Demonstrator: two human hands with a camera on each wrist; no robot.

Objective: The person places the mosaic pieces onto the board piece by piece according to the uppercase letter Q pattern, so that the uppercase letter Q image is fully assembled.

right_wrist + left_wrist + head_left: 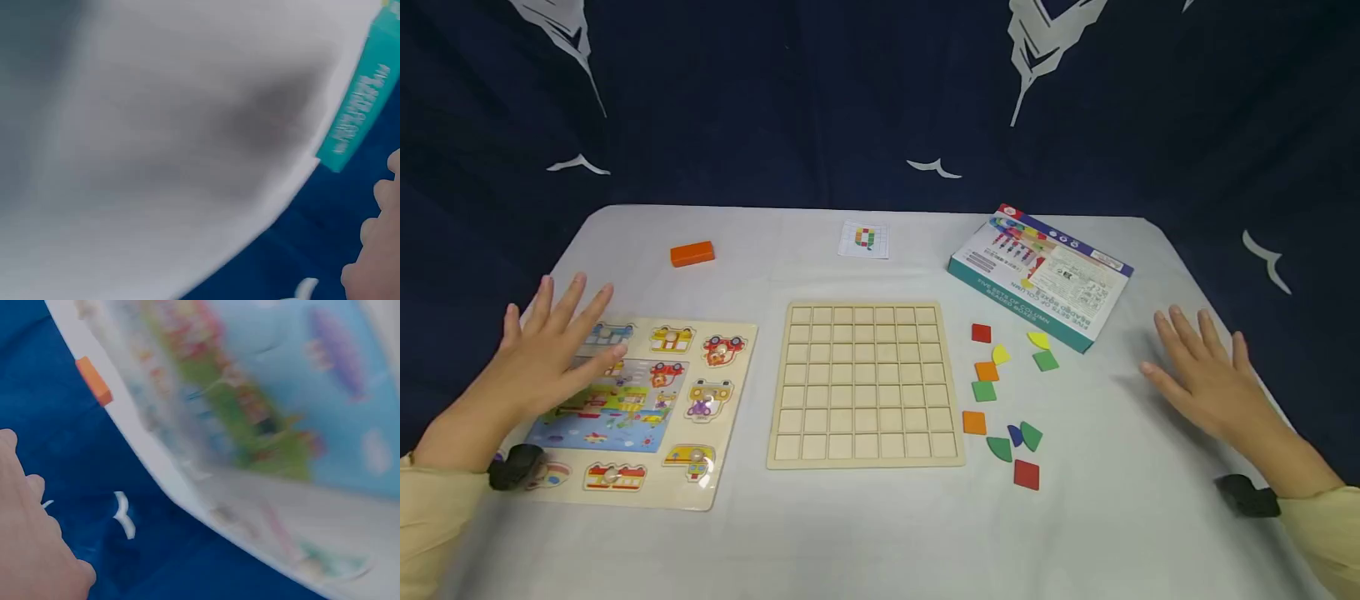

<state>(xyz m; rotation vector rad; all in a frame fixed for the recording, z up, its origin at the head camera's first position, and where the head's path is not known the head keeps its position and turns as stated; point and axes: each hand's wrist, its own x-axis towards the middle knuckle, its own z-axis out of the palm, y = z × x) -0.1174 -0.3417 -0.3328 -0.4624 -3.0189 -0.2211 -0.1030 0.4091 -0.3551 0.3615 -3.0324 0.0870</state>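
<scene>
Staged tabletop setup, room type unclear. Evidence: table [865, 533] with a white top, navy cloth [775, 100] with white feather prints [1051, 37] around its far side and flanks (blocks view of the room proper), black wrist cameras [1247, 497]. Children's learning gear on top: wooden grid board [865, 385], vehicle peg puzzle [640, 417], beaded-boxes carton [1052, 271].
</scene>
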